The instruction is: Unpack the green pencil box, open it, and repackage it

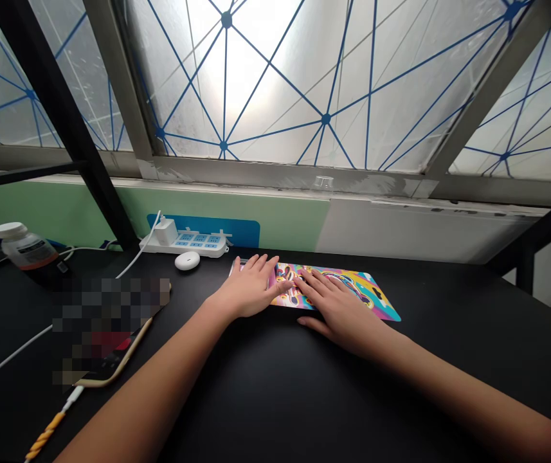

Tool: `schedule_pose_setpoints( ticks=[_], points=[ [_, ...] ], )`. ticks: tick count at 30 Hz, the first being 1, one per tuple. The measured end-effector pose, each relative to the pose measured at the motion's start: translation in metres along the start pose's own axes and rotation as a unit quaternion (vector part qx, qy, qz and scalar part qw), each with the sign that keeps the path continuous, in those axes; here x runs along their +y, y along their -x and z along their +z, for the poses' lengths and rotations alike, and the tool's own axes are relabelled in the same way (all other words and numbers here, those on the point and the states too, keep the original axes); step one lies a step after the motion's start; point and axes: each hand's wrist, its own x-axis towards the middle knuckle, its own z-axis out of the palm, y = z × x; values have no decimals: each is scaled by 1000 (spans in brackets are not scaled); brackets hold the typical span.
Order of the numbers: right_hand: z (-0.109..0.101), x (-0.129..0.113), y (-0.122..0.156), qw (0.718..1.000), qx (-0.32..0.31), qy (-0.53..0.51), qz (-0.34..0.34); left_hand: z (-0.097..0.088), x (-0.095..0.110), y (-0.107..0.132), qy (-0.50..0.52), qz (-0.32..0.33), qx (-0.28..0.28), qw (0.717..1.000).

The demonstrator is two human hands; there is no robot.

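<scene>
Black table (236, 399). Toward its far edge, bright printed packet (366, 289), lying flat. Judged light, fairly stiff, slick-faced, liable to crease; best hold probably the uncovered right end, by opposite edges. Right hand (340, 308): open, palm down across the middle, thumb off the near edge. Left hand (249, 287): flattened over the left end. Neither visibly gripping.

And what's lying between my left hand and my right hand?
In the head view, a narrow stretch of the colourful flat item shows between the left hand and the right hand; both hands rest on it.
</scene>
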Motion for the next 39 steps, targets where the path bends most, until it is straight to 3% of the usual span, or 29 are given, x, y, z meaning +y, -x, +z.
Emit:
schedule_pose_setpoints(
  ticks=[4,10,16,23,27,34,39],
  points=[
    [1,-22,-14,1000,-12,-8,20,0,1,0,-1,-4,4,1000],
    [7,-41,-38,1000,15,-14,-9,0,0,0,1,-1,8,1000],
    [8,-16,-20,999,23,-6,-37,-1,0,1,5,-11,3,1000],
    [5,27,31,1000,27,0,10,0,-1,0,-2,-16,5,1000],
    [0,44,52,998,60,10,31,-2,2,1,-12,-19,1,1000],
    [1,28,35,996,74,37,35,2,3,0,-52,-15,3,999],
    [7,13,15,999,36,30,7,2,3,-1,-56,-15,3,998]
  ],
)
